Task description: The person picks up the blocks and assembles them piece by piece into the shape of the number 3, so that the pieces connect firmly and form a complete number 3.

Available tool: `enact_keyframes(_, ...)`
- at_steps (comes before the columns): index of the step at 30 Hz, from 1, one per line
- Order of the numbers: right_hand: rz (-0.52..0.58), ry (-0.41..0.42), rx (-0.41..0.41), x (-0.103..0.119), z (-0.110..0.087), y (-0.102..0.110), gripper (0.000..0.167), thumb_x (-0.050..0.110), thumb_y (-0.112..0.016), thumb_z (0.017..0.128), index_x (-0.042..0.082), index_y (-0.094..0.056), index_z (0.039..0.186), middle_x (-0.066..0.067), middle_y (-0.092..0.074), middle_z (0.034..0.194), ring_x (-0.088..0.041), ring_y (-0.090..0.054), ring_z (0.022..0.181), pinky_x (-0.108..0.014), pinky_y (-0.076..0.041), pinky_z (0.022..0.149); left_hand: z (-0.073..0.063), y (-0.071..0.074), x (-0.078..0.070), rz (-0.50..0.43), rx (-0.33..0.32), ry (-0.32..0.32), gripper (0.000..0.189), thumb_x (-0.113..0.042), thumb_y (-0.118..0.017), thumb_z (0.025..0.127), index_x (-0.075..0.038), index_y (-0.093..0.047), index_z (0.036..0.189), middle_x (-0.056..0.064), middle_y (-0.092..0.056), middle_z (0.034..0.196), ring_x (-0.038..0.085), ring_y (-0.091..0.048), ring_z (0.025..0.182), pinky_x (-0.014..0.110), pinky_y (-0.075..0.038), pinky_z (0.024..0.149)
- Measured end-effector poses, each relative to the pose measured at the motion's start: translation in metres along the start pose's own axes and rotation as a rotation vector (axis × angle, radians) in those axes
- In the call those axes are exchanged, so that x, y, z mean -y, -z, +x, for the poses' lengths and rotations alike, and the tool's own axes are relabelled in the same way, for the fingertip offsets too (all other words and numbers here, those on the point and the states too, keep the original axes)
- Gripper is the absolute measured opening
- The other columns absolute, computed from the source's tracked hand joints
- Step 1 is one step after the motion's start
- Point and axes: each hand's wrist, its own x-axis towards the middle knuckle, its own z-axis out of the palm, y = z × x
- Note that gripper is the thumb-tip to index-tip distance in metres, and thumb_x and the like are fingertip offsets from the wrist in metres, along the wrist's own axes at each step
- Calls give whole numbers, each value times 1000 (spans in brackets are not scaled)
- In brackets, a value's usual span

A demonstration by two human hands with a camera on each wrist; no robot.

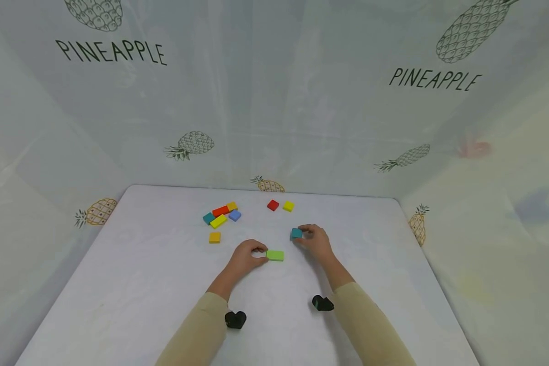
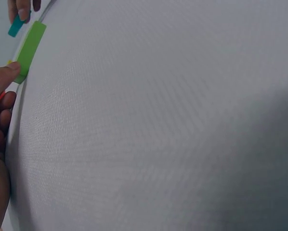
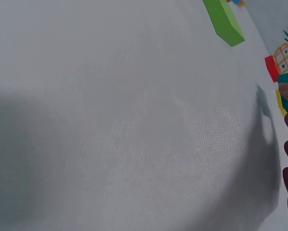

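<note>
My left hand pinches the left end of a light green rectangular block, which lies on the white-covered table. In the left wrist view the thumb presses against the side of that green block. To the right and slightly farther back, my right hand holds a small teal block between thumb and fingers. The right wrist view has the teal block at its right edge, partly covered by the thumb, with the hand's shadow on the cloth below. The two blocks are apart.
Farther back lie a red block and a yellow block. At back left is a group of several blocks, including a red bar and a blue block; an orange block sits nearer. Pineapple-print curtain surrounds the table.
</note>
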Motion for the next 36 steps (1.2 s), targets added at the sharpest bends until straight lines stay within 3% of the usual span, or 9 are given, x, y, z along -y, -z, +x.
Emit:
enact_keyframes(15, 32, 18, 69, 9, -29, 2, 39, 16, -80, 82, 10, -68, 118, -4, -62, 115, -26, -52, 108, -45, -44, 91, 1, 1, 1, 0, -8, -5, 24, -15, -78, 84, -13, -70, 107, -3, -62, 102, 17, -54, 95, 35, -48, 89)
enact_keyframes(22, 45, 70, 95, 10, -38, -1, 36, 15, -81, 80, 10, -69, 114, -2, -64, 110, -25, -54, 105, -46, -44, 92, 4, 0, 4, -7, -9, 1, 25, -16, -78, 84, -14, -71, 108, -4, -62, 102, 17, -55, 95, 34, -48, 89)
enact_keyframes(32, 24, 83, 111, 3, -50, -6, 35, 16, -82, 80, 11, -70, 112, -2, -64, 111, -23, -55, 101, -44, -46, 90, 3, -1, 3, -13, 2, 16, 25, -16, -78, 84, -14, -70, 108, -4, -62, 102, 17, -54, 96, 34, -48, 90)
enact_keyframes(36, 8, 121, 102, -1, -51, -9, 35, 16, -82, 79, 11, -70, 112, -2, -64, 112, -24, -56, 106, -44, -44, 94, 3, -1, 3, -9, -1, 8, 25, -16, -78, 84, -13, -70, 108, -3, -62, 102, 17, -55, 96, 35, -48, 90)
